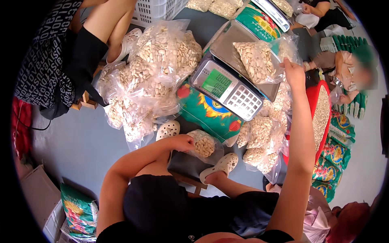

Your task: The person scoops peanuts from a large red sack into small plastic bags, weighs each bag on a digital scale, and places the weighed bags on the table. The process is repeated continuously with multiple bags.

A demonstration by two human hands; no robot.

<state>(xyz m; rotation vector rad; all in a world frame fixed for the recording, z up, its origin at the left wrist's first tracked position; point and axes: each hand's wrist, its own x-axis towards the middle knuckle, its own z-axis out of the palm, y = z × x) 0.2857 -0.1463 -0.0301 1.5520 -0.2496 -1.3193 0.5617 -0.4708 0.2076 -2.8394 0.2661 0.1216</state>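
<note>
My right hand (293, 73), arm stretched forward, pinches the gathered end of a clear plastic bag of pale pumpkin seeds (255, 60). That bag lies on the metal pan of a digital scale (225, 46), whose green display (217, 83) is lit. Between my knees, my left hand (183, 143) is closed on the edge of a smaller clear bag (204, 146) with pale seeds at its bottom. The scale rests on a green printed sack (208, 111). Whether the right-hand bag bears fully on the pan I cannot tell.
Filled seed bags are heaped left of the scale (162, 60) and right of it (263, 133). A red-rimmed container of seeds (321, 117) stands farther right, near green packages (334, 156). Co-workers sit at left, far right and lower right. A white crate (156, 12) is at the back.
</note>
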